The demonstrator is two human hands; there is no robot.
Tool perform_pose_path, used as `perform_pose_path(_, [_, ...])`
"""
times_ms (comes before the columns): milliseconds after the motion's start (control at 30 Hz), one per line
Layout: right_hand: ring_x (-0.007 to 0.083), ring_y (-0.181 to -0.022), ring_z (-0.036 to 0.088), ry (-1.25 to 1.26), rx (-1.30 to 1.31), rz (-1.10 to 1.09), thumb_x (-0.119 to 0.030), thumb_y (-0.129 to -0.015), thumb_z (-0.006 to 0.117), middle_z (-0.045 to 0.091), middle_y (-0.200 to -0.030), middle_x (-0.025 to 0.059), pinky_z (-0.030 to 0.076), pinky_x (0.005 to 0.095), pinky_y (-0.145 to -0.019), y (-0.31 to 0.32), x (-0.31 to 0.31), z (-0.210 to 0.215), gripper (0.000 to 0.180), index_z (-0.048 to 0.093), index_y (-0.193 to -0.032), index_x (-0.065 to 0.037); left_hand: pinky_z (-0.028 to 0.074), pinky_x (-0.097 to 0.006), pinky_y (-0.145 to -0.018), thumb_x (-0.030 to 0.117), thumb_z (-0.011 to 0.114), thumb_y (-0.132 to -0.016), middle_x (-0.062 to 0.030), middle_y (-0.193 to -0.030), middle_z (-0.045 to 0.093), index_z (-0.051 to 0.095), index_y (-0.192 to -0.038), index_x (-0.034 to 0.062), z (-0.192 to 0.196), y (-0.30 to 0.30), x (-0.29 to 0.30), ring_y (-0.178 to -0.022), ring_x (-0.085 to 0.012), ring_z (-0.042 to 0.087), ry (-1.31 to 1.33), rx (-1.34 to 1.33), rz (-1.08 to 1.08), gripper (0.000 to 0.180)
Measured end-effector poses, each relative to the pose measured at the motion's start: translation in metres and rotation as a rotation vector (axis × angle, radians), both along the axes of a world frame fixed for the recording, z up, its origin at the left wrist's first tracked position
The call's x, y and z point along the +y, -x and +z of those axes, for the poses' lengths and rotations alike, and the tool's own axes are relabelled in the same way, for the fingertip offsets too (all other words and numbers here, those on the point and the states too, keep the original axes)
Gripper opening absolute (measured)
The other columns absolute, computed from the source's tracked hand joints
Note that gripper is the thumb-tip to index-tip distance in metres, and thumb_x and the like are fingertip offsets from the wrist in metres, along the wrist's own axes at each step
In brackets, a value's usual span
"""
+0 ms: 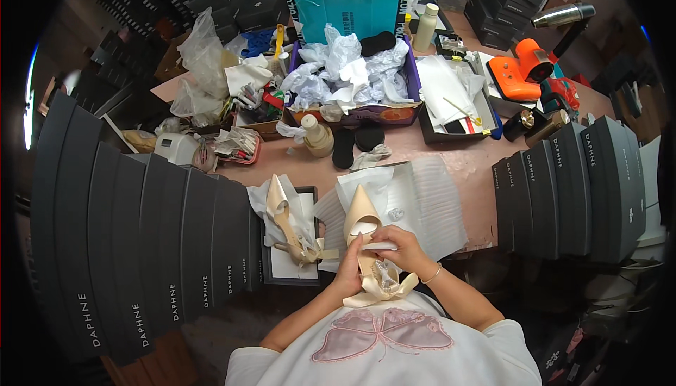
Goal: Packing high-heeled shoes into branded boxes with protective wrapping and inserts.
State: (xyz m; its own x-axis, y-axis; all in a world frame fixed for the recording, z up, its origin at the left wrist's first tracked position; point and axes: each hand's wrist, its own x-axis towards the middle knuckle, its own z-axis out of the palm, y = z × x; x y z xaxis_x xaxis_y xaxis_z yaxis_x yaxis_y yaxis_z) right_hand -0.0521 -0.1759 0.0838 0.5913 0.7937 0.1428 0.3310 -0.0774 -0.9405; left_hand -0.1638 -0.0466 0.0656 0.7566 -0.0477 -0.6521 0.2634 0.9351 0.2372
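A cream pointed-toe shoe [361,206] with a ribbon bow and a sparkly ornament at its heel end lies toe-away in front of me. My left hand [348,268] grips it along its left side, thumb at the opening. My right hand [403,249] is closed on a white flat piece [380,246] held across the shoe's opening; whether it is paper or something stiffer I cannot tell. White stuffing shows inside the toe. The matching shoe [278,203] lies to the left on tissue paper [259,196] in an open dark shoebox [292,271].
Tall stacks of dark shoeboxes flank me, left [162,245] and right [570,189]. Translucent wrapping sheets [440,206] cover the pink table ahead. Beyond stand a cream bottle [318,137], a purple carton [415,79] of crumpled tissue, a tray of papers [451,97] and an orange device [514,79].
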Motion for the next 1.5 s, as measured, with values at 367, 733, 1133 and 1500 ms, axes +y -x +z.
perform_pose_path(367, [0.02, -0.073, 0.056, 0.105, -0.705, -0.08, -0.017, -0.07, 0.066, 0.052, -0.079, 0.0026, 0.041, 0.0337, -0.062, -0.004, 0.046, -0.012, 0.022, 0.058, -0.09, -0.012, 0.048, -0.034, -0.067, 0.053, 0.045, -0.095, -0.0062, -0.089, 0.056, 0.053, -0.107, 0.0091, 0.009, 0.003, -0.011, -0.076, -0.0196, 0.056, -0.089, -0.055, 0.112, 0.046])
perform_pose_path(733, [0.0236, -0.074, 0.062, 0.116, -0.496, 0.203, -0.014, -0.071, 0.065, 0.06, -0.086, 0.0052, 0.05, 0.0342, -0.062, -0.006, 0.034, -0.004, 0.022, 0.061, -0.093, -0.011, 0.048, -0.037, -0.074, 0.038, 0.046, -0.096, -0.0068, -0.092, 0.056, 0.052, -0.107, 0.0056, -0.007, 0.01, -0.009, -0.079, -0.0212, 0.056, -0.095, -0.016, 0.111, 0.034])
perform_pose_path(1133, [0.033, -0.124, 0.041, 0.278, -0.692, -0.052, -0.014, -0.075, 0.064, 0.041, -0.135, 0.0136, 0.034, 0.0526, -0.099, -0.014, 0.056, -0.017, 0.054, 0.05, -0.127, -0.016, 0.053, -0.037, -0.073, 0.051, 0.05, -0.094, -0.0087, -0.095, 0.056, 0.05, -0.116, 0.0055, 0.014, 0.001, -0.025, -0.079, -0.0206, 0.059, -0.223, 0.039, 0.071, 0.051])
perform_pose_path(1500, [0.0304, -0.084, 0.062, 0.667, -0.675, 0.222, -0.003, -0.08, 0.055, 0.063, -0.088, 0.0105, 0.051, 0.0439, -0.071, -0.086, 0.026, -0.093, 0.035, 0.062, -0.115, -0.005, 0.053, -0.04, -0.079, 0.051, 0.042, -0.097, -0.0111, -0.097, 0.059, 0.05, -0.12, 0.0024, 0.005, 0.013, -0.001, -0.084, -0.0229, 0.06, -0.126, 0.11, 0.162, 0.055])
